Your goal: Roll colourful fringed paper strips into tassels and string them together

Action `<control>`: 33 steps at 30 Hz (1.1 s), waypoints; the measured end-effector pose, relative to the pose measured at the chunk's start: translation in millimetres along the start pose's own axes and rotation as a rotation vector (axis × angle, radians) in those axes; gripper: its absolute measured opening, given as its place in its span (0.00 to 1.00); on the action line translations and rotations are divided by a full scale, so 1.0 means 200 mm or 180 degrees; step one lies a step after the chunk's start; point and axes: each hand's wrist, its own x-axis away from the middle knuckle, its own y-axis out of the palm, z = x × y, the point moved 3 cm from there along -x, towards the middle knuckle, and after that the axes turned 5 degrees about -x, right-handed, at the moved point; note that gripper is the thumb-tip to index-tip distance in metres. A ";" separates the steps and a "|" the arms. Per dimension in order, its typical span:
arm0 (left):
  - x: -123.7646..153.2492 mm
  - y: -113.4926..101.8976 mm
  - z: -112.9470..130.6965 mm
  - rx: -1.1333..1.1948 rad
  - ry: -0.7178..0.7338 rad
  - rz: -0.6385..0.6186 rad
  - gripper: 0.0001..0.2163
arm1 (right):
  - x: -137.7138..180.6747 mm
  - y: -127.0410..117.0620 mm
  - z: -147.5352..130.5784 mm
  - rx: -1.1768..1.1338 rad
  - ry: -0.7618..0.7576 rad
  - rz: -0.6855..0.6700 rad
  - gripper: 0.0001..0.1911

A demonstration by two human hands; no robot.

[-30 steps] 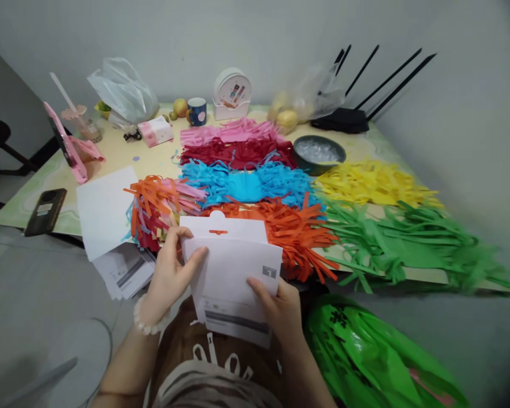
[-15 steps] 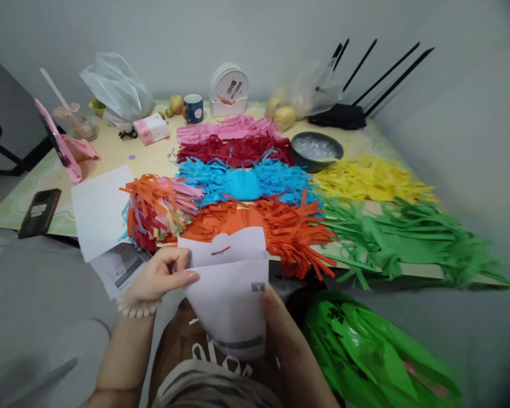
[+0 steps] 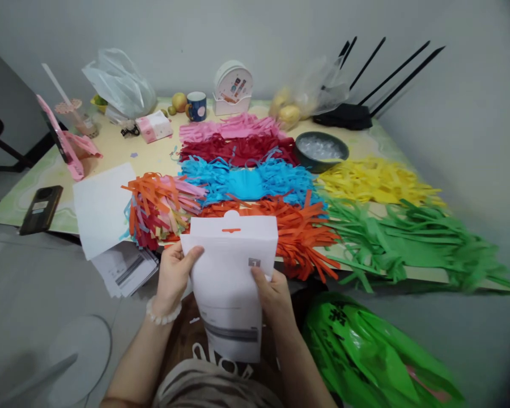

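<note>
Matt paper, glossy plastic
The white rectangular paper packet (image 3: 227, 283) looks smooth and matt, the fringed orange papery strips (image 3: 304, 229) dull; the bulging green plastic bag (image 3: 365, 351) shines, and the crumpled whitish plastic bag (image 3: 121, 85) looks filmy.

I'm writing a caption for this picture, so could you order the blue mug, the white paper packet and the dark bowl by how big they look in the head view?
1. White paper packet, held nearest the camera
2. Dark bowl
3. Blue mug

Free tabletop (image 3: 153, 160) leftward, orange fringe (image 3: 300, 229) beyond paper (image 3: 225, 283)
</note>
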 end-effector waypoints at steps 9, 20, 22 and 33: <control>0.05 0.03 -0.01 -0.0988 0.0541 -0.0143 0.18 | -0.05 -0.06 -0.16 0.0986 -0.0781 0.0656 0.29; -0.01 0.00 0.01 -0.1087 0.0543 0.0336 0.15 | 0.08 -0.05 -0.08 0.1095 -0.0340 -0.0192 0.28; 0.01 0.04 -0.03 -0.1154 0.0371 -0.0130 0.16 | 0.06 -0.09 -0.10 0.1277 -0.0479 0.0142 0.27; 0.04 0.01 -0.08 -0.1318 0.0498 0.0305 0.22 | 0.09 -0.08 -0.10 0.1190 -0.0459 0.0099 0.26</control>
